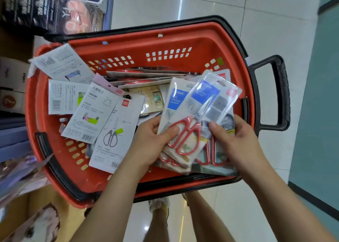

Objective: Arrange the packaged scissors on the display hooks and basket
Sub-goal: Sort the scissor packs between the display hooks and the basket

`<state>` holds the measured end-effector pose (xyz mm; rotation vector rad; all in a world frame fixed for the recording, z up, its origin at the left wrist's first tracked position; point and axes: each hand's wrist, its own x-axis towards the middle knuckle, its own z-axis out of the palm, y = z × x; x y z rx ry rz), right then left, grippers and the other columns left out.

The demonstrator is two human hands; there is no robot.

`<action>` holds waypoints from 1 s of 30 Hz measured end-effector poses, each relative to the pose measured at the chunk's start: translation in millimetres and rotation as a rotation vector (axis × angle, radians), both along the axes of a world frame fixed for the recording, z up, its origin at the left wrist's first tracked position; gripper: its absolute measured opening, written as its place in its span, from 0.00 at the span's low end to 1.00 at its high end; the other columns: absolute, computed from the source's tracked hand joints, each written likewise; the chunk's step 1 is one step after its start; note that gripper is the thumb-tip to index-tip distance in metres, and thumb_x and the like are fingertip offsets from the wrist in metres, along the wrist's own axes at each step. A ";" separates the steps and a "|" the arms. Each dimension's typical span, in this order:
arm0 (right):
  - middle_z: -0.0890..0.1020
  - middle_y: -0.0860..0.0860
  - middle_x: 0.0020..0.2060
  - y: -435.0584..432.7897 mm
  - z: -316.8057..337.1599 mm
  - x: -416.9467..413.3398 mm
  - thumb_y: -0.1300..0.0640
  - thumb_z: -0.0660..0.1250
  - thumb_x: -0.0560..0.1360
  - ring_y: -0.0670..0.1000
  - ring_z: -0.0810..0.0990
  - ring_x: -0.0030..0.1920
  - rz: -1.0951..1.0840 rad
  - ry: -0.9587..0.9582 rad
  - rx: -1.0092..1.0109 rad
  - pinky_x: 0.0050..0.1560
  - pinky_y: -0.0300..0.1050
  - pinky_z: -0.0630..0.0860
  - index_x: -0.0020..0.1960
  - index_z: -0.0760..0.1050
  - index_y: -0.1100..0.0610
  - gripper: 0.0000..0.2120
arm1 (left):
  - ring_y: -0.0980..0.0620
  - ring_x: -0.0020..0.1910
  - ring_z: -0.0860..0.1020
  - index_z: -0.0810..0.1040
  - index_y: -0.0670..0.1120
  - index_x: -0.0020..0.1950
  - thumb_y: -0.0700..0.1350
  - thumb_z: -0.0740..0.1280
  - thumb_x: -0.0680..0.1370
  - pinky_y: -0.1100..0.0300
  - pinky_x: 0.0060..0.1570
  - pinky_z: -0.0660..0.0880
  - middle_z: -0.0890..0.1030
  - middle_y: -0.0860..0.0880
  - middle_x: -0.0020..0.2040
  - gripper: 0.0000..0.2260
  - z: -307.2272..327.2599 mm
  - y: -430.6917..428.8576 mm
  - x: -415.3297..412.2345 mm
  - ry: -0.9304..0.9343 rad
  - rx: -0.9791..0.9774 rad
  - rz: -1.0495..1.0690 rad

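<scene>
At the bottom of the frame a shoe point(159, 205) is seen on the pale tiled floor point(201, 3), between two bare forearms that reach up into the picture. Just above centre, a fanned stack of packs of red-handled scissors point(185, 131) is gripped from both sides over the near right part of a red shopping basket point(183, 39). The left hand point(156, 142) is curled round the stack's left edge, its thumb pressed on a red handle loop. The right hand point(236, 140) is closed on the right edge, its thumb laid on the clear blister of the top pack (the fingers beneath are hidden). To the left in the basket, a pack of grey-handled scissors point(117, 131) is lain face up, overlapped by a children's scissors pack point(95, 111). More carded packs point(146, 74) are piled towards the far wall. A black handle point(278, 93) is fixed at the basket's right end. Dark boxes point(36, 5) are stacked at the upper left.
</scene>
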<state>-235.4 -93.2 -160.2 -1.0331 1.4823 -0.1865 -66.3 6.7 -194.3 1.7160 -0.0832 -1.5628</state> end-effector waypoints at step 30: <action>0.87 0.46 0.42 -11.9 25.6 -4.3 0.69 0.63 0.77 0.43 0.85 0.42 -0.166 0.092 -0.105 0.44 0.37 0.81 0.45 0.84 0.53 0.15 | 0.51 0.44 0.82 0.80 0.50 0.49 0.48 0.69 0.78 0.54 0.46 0.80 0.84 0.51 0.44 0.03 31.4 2.9 -4.4 -0.480 0.110 0.010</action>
